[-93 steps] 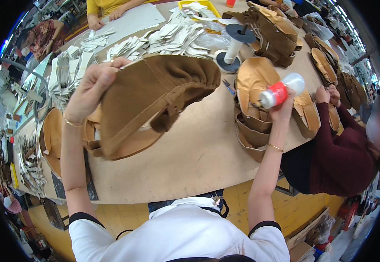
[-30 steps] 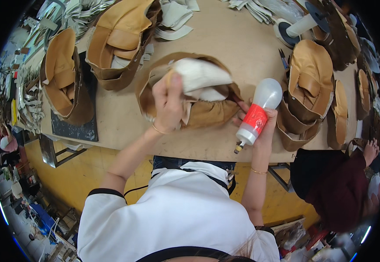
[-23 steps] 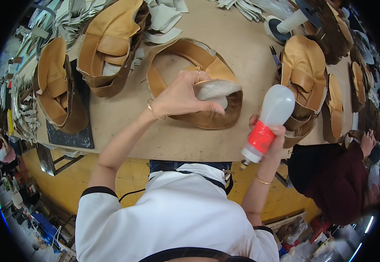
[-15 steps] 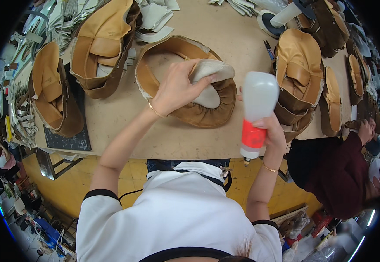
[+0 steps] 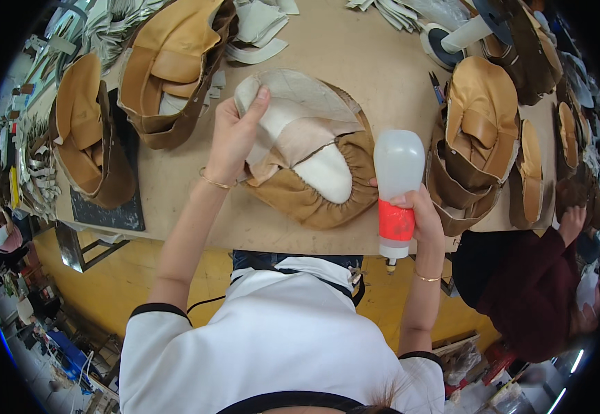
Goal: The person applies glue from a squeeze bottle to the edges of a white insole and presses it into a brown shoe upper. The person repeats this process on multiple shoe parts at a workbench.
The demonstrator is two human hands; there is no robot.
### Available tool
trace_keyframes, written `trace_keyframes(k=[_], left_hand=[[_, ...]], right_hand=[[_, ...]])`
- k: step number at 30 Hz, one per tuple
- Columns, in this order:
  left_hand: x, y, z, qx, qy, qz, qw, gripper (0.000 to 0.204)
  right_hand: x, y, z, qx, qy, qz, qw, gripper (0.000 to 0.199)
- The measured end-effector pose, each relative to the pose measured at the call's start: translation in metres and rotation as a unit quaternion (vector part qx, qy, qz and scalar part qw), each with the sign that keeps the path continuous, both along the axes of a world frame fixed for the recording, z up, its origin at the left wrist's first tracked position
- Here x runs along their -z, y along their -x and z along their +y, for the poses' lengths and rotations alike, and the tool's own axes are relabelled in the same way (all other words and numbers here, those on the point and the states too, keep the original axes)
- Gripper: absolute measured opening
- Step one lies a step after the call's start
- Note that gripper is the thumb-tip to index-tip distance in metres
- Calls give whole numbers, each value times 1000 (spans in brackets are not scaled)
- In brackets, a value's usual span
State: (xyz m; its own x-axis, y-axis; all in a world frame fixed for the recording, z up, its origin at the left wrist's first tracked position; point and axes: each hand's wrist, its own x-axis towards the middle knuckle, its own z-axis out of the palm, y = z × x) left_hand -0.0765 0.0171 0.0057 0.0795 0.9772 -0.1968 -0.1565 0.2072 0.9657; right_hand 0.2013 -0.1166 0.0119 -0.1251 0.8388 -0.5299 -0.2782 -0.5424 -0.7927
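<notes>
- Since half a second ago, the left hand (image 5: 234,141) has folded the pale lining (image 5: 293,131) further open over the tan leather piece (image 5: 327,196); the bottle has stayed upright beside it.
- Left hand: fingers closed on the lining's upper edge, thumb on top, pinning it to the workbench (image 5: 355,48).
- Right hand (image 5: 421,217): wrapped around a translucent squeeze bottle (image 5: 396,190) with a red band, nozzle pointing down past the bench edge.
- Leather piece: lies between both hands, touching the bottle's left side.
- Beyond the left hand: stacked tan leather shells (image 5: 169,62).
- Right of the bottle: more shells (image 5: 476,131), and another person's dark red sleeve (image 5: 521,276).
</notes>
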Motion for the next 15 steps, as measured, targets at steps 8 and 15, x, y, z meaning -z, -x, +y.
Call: trace_keyframes(k=[8, 15], left_hand=[[-22, -11, -29, 48, -254, 555, 790, 49], [-129, 4, -63, 97, -187, 351, 912, 42]], right_hand=[[6, -4, -26, -29, 11, -34, 999, 71], [-37, -13, -21, 107, -105, 101, 984, 76]])
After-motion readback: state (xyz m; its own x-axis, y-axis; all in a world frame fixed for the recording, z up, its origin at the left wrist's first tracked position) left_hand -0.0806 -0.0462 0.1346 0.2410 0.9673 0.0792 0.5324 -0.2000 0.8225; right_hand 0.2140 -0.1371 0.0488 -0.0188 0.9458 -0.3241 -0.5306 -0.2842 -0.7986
